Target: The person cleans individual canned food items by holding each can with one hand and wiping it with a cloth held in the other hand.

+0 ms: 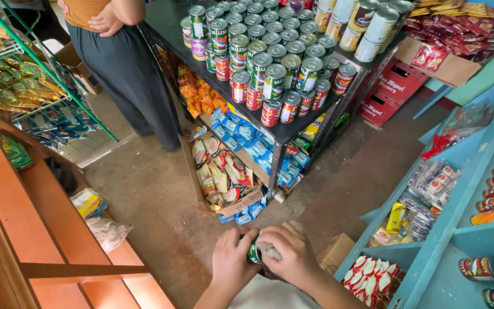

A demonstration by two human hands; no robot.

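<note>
Where the head view reaches its lower edge, both hands meet over a small green can (pixel 254 252). The left hand (pixel 232 260) wraps the can from the side, fingers closed round it. The right hand (pixel 293 254) presses a grey cloth (pixel 270 250) against the can, fingers curled over it. Can and cloth sit low, above the concrete floor (pixel 161 194), near a brown box (pixel 335 252).

Ahead stands a dark rack (pixel 293 130), its top packed with stacked cans (pixel 270 63); lower tiers hold snack packets (pixel 224 171). Another person (pixel 121 57) in a dark skirt stands at the rack's far corner, hand on hip. Right: blue shelves (pixel 447 229) with sachets and lying cans. Left: an orange wooden counter (pixel 41 229) and a green wire rack (pixel 24 86) of packets. The rack is well apart from the hands, with bare floor between.
</note>
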